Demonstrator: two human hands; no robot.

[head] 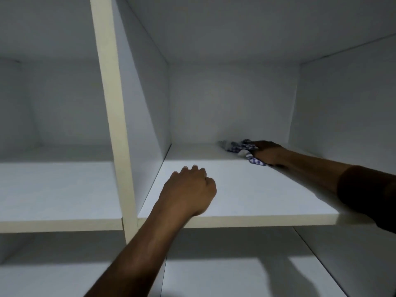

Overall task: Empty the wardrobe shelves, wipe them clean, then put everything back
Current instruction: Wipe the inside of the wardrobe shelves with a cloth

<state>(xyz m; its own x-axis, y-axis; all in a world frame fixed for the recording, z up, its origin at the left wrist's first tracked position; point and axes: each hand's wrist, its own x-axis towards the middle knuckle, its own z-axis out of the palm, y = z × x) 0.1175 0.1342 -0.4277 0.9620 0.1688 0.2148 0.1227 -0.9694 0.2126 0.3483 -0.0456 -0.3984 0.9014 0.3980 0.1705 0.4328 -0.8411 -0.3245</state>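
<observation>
This looks like the wiping step. The right hand (270,153) holds a checked cloth (243,149) deep on the shelf (246,196); the left hand (191,189) rests curled, holding nothing. Next, I think, wipe toward the front.

1. Upright divider (115,116): cream front edge, leaning in the wide-angle view, running from the top of the frame down past the middle; it parts the left compartment from the right.
2. Divider side face (147,116): plain white, grey in shade, receding to the rear corner.
3. Back panel, right compartment (231,103): white, with a faint rounded patch of light.
4. Right side wall (342,99): white, unmarked.
5. Top panel (235,24): white, dim.
6. Back panel, left compartment (64,103): white, in deep shade.
</observation>
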